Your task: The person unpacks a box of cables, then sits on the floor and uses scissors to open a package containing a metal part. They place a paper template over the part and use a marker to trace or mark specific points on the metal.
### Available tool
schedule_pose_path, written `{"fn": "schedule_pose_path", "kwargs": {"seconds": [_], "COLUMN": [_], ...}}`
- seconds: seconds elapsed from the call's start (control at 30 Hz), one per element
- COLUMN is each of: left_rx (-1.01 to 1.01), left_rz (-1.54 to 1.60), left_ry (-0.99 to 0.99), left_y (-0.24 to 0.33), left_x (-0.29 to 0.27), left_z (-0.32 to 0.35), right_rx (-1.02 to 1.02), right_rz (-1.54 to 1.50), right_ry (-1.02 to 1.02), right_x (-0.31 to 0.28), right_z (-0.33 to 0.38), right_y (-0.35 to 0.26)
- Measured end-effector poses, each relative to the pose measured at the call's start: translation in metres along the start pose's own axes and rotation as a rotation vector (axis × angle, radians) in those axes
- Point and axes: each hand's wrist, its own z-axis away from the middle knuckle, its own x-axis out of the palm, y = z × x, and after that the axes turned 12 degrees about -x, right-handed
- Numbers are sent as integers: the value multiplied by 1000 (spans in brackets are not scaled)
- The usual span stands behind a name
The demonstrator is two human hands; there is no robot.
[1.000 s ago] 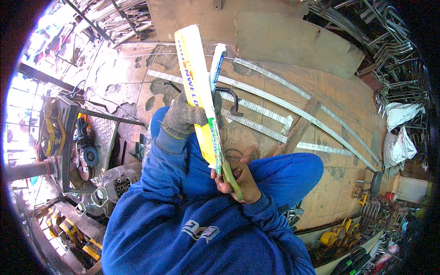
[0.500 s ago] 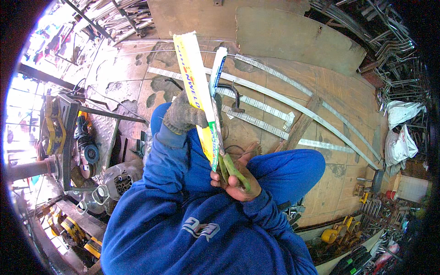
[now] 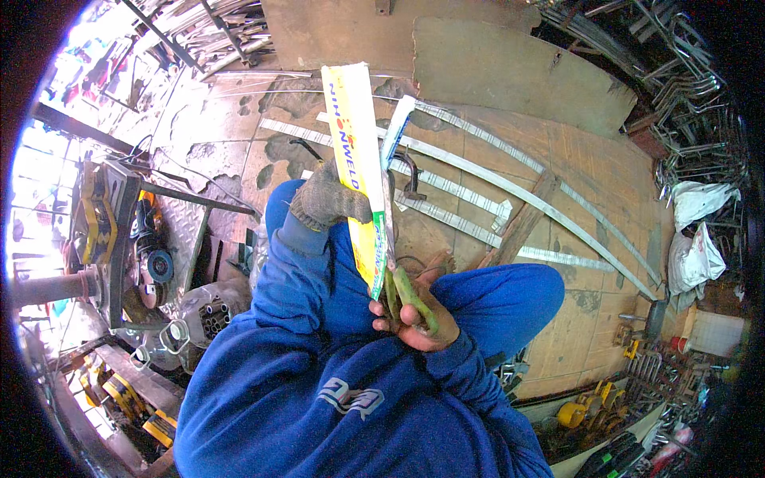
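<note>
My left hand (image 3: 335, 199), in a grey knit glove, is closed around a long, narrow yellow and white box (image 3: 356, 159) that stands nearly upright before me. My bare right hand (image 3: 422, 323) has its fingers wrapped round the green handles (image 3: 412, 299) of a pliers-like tool, whose metal part runs up along the box's right side. A white and blue strip (image 3: 396, 131) stands out beside the upper box; whether it belongs to the box or is held in the tool's jaws, I cannot tell.
Pale metal strips (image 3: 510, 188) and a wooden plank (image 3: 530, 209) lie on the tiled floor ahead. An angle grinder (image 3: 155, 259) sits at left, near a plastic bag of tubes (image 3: 215, 311). White sacks (image 3: 695, 259) and piled metal rods stand at right.
The box and the strip have shifted slightly right, along with my left hand. The strip now leans further to the right. My right hand keeps its hold on the green handles.
</note>
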Motion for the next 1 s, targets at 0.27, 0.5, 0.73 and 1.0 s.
{"fn": "schedule_pose_path", "kwargs": {"seconds": [0.27,0.5,0.73,1.0], "left_rx": [55,-11,222,216], "left_rz": [58,-99,181,-20], "left_ry": [-27,-35,-79,100], "left_y": [3,12,7,-29], "left_x": [16,25,20,-16], "left_z": [-3,1,-17,-38], "right_rx": [-84,-224,-177,-468], "right_rz": [43,348,582,1013], "right_ry": [-228,-256,13,211], "right_x": [-25,-58,-70,-79], "right_z": [-11,-14,-21,-32], "right_y": [18,27,7,5]}}
